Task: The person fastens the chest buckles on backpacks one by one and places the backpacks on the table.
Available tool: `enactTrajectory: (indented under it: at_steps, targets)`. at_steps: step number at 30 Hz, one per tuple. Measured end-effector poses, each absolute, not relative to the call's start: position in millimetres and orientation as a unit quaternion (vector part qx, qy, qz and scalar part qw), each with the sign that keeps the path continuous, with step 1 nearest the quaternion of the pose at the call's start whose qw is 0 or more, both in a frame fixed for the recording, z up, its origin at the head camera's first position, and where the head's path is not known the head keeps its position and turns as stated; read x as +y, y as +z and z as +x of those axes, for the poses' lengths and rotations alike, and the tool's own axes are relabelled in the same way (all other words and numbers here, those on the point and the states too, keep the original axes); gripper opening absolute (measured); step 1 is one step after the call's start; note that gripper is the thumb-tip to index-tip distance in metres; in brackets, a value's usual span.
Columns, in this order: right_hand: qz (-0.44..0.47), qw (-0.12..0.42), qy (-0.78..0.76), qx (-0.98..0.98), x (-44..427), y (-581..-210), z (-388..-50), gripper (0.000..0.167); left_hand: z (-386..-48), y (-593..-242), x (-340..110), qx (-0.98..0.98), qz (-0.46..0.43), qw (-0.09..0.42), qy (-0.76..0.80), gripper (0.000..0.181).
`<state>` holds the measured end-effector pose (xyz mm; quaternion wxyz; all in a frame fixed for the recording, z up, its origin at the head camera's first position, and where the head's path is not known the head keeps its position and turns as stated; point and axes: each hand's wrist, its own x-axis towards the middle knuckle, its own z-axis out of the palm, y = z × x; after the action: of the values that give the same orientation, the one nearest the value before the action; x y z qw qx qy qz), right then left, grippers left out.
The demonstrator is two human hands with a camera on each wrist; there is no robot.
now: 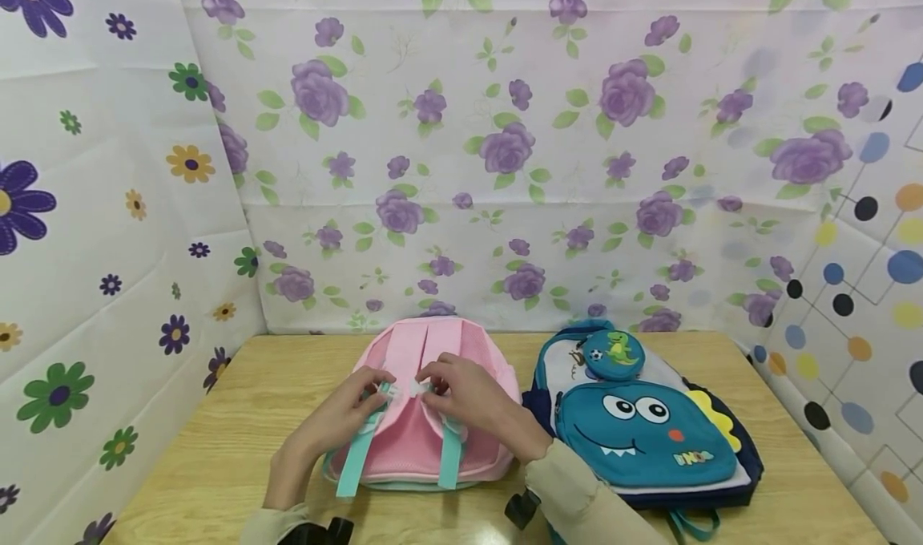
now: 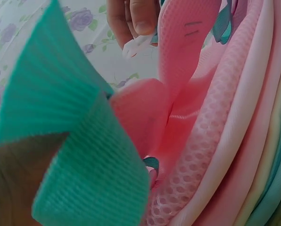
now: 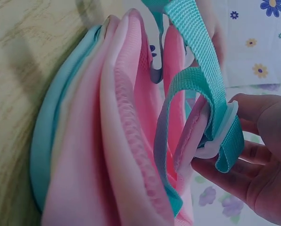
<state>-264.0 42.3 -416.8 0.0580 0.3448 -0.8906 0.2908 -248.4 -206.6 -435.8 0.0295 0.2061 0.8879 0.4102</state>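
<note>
Pink backpack (image 1: 404,463), likely light and soft-walled; left hand (image 1: 353,403) pinches a teal strap (image 1: 356,461), right hand (image 1: 467,394) a white buckle (image 3: 211,149), probably the stiffer, surer hold.

one lettering patch (image 1: 694,457) on front pocket (image 1: 642,437) of dinosaur backpack (image 1: 659,369): looks like "dino", letters small and blurry.
</note>
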Motion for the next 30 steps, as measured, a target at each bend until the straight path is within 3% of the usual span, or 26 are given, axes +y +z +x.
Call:
enactTrajectory:
  at_steps: [16,30]
  targets:
    - [0.330,0.013,0.292,-0.897,34.6,-411.3,-276.1,0.025,-248.8,-434.5,-202.1,0.883,0.214,-0.036,0.416,0.029]
    - [0.332,0.010,0.298,-0.895,33.0,-410.7,-277.5,0.024,-248.7,-432.7,-200.4,0.887,0.197,-0.006,0.419,0.032]
